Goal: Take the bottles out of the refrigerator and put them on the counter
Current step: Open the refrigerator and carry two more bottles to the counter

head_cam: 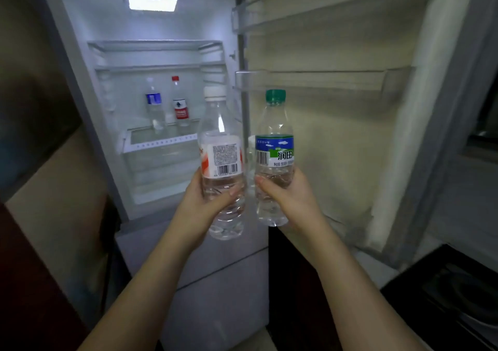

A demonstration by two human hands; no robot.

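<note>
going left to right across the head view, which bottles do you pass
blue-label bottle on the fridge shelf → red-cap bottle beside it → white-cap bottle held in the left hand → green-cap bottle held in the right hand

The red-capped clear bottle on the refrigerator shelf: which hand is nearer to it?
Left. The left hand, holding a white-capped bottle, is below the red-capped clear bottle; the right hand is further right.
</note>
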